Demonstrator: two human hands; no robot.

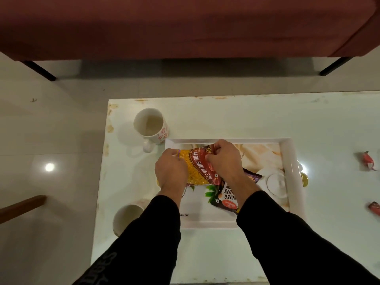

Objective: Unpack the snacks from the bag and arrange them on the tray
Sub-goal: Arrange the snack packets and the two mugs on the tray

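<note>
- While both hands work over the tray, start far left: a white mug with red print (151,127) stands on the table (236,118) just beside the tray's corner, and a second mug (125,219) sits nearer, partly behind the left sleeve.
- Left hand (171,171): fingers curled round the left edge of the sev packet (198,169), pinching the film where a purple band shows.
- The packet is held low over the tray's left part, yellow window and red label facing up. It looks light, soft and crinkly, probably slippery and easily crushed, so the sealed edges are the places to hold.
- Right hand (225,159): fingers bunched, pinching the packet's top right corner.
- Under the right wrist, a black salted-nuts pack (227,199) lies flat in the white tray (292,161), with a purple pack (254,176) just beside it.
- Far right, two red wrapped sweets (369,161) lie on the table, well apart from the tray.
</note>
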